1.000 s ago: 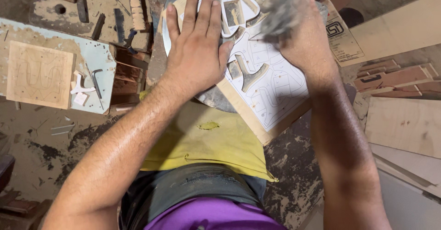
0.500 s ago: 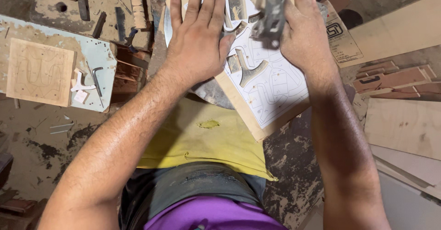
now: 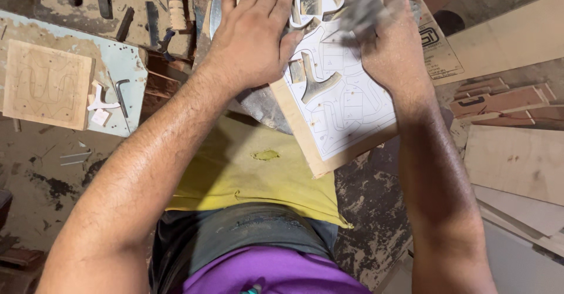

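My right hand (image 3: 390, 47) has its grip closed around a blurred grey tool (image 3: 361, 6) over the far end of the wooden panel (image 3: 329, 103). My left hand (image 3: 252, 35) lies flat and open on that panel, which rests tilted over my yellow-covered lap (image 3: 252, 170).

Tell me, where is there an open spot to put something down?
The plain wooden sheet right of the right hand is bare. So is the dusty floor below the pale blue board. It is crowded under the left hand, on the patterned board, and among the tools at top left.
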